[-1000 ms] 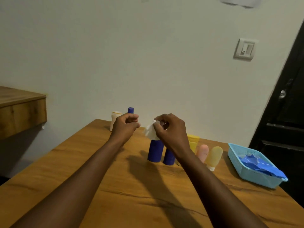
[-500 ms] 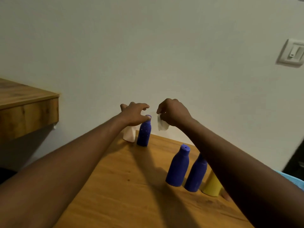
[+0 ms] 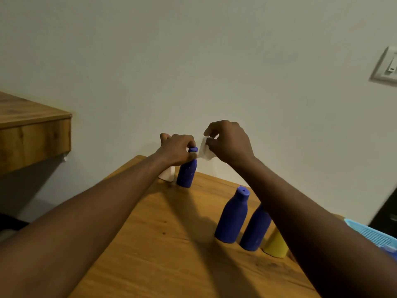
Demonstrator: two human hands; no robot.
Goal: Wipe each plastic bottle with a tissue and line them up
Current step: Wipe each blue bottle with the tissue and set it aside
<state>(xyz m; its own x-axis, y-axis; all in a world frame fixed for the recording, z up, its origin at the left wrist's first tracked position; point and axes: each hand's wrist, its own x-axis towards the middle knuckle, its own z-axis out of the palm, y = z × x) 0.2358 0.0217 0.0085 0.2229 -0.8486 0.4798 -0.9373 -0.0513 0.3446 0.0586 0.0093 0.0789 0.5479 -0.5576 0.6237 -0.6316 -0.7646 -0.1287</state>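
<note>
So the left hand (image 3: 178,150) is clamped on the top end of the blue bottle (image 3: 186,174). Its fingers (image 3: 189,145) curl over and round the neck, right under the cap, with the thumb tucked in on the near side. That bottle stands upright on the far left corner of the table (image 3: 150,244), close to the wall (image 3: 193,61), and it has little pale specks all over it. A pale bottle (image 3: 167,175) sits just behind and to the left of it, mostly hidden by the wrist.

The right hand (image 3: 231,143) is up at the same height, fingers bent in tight, pinching a crumpled white tissue (image 3: 205,151) between thumb and fingertips (image 3: 211,145). The tissue hangs down from the pinch right beside the bottle's neck and the left hand's fingertips. Honestly I can't tell whether it's actually touching the plastic or just next to it.

Nearer the camera, under the right forearm, a second blue bottle (image 3: 232,218) stands upright with a hole in its cap. A third blue bottle (image 3: 255,230) is just beside it, then a yellow bottle (image 3: 275,245), all three in a row and well apart from the one being held. A light blue basket (image 3: 371,233) pokes in at the right edge, there's a light switch (image 3: 386,67) up on the wall, and a wooden shelf (image 3: 32,136) off to the left.
</note>
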